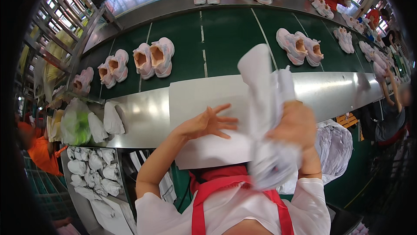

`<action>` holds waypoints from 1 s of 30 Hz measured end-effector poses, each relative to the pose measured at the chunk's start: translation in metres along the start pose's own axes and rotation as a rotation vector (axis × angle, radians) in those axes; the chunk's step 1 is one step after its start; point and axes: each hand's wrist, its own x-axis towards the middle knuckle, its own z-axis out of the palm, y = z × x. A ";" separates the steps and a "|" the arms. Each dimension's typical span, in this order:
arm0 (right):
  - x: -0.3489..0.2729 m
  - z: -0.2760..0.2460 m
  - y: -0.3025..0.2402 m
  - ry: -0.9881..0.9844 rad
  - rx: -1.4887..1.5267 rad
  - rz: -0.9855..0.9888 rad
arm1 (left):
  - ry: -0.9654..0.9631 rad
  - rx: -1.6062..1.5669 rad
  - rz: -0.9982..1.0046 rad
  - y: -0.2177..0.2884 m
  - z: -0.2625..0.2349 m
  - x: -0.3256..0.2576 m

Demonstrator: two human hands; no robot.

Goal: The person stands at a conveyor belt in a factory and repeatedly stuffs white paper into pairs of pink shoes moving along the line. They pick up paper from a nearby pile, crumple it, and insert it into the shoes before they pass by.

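My right hand (296,124) is closed round a bundle of white paper (257,72), smeared by motion, with one end sticking up and the other hanging below the hand. Over the flat white sheets (204,93) on the metal ledge, my left hand (213,123) is spread open and holds nothing. A pair of pale pink-and-white sneakers (154,59) rests on the green conveyor belt beyond the sheets, to the left. Another such pair of sneakers (299,48) lies on the belt to the right, beyond the paper bundle.
Two white paper wads (114,120) lie on the metal ledge (145,113) at left, beside a clear plastic bag (76,122). Below is a bin of white wads (93,170). A large plastic-lined container (336,148) stands at right. Co-workers handle shoes across the belt (226,30).
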 end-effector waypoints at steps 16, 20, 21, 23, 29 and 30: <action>-0.013 0.068 -0.023 -0.035 0.398 0.232 | 0.318 0.315 0.481 0.015 0.043 0.023; -0.018 0.074 -0.015 0.131 0.529 0.925 | 0.281 0.522 0.571 0.018 0.028 0.016; -0.018 0.076 -0.012 0.128 0.543 0.979 | 0.295 0.419 0.586 0.021 0.027 0.014; -0.016 0.080 -0.004 0.111 0.541 1.029 | 0.227 0.164 0.538 0.029 0.025 0.010; -0.002 0.092 -0.005 -0.061 -0.065 0.790 | 0.673 0.469 0.614 0.037 0.032 0.008; -0.001 0.095 -0.009 -0.029 -0.307 0.629 | 0.707 0.458 0.674 0.038 0.032 0.007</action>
